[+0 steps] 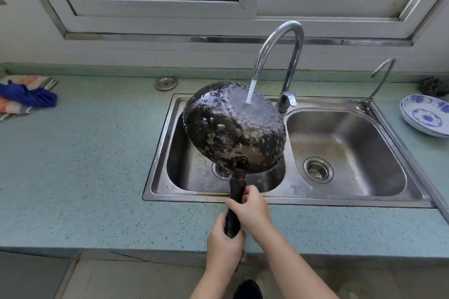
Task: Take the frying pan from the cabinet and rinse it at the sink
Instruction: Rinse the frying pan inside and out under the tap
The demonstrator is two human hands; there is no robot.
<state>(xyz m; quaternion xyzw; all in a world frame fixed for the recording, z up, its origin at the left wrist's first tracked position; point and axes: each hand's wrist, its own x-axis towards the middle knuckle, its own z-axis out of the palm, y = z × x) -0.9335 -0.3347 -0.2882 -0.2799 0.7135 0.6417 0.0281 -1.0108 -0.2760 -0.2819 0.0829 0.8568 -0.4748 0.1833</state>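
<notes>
Head view.

- Frying pan (233,128): we log it held tilted over the left basin (194,172) of the double sink (315,195), blackened underside up. It is out of the cabinet and under the water.
- Handle (236,192): dark, pointing back toward us over the sink's front rim.
- Right hand (250,206): higher on the handle, fingers (234,204) curled round it.
- Left hand (224,247): at the handle's end, fingers clamped on it too.
- Tap (279,56): tall chrome gooseneck, running. Its stream (251,91) strikes the pan's base near the far edge and sheets across it.
- Step in hand, as we judge it: rinsing the underside. To do it well, we would keep both grips firm, since wet metal this wide is likely heavy at the far end. We would roll the pan slowly so the stream covers the whole base, keep the lower rim inside the basin so run-off stays off the bench (97,165), then turn the bowl side up.
- Writing: a small stamped mark (295,186) on the sink's front rim, too small for us to read. The blue-patterned plates (427,116) at right bear no lettering that we can see.
</notes>
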